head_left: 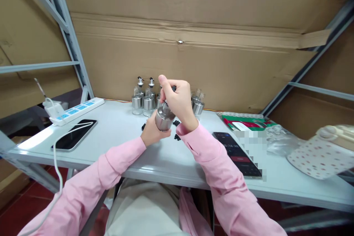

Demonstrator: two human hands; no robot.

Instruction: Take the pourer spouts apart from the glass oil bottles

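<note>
Walled on three sides with cardboard [221, 62], framed by grey posts [72, 44], furnished with a pale table [110, 125], glare-lit at left, floored in red tiles [35, 202].

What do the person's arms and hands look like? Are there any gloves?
The left sleeve and right sleeve are pink, long and wrinkled, with a small slit near the right cuff. The left hand and right hand wear no gloves.
</note>
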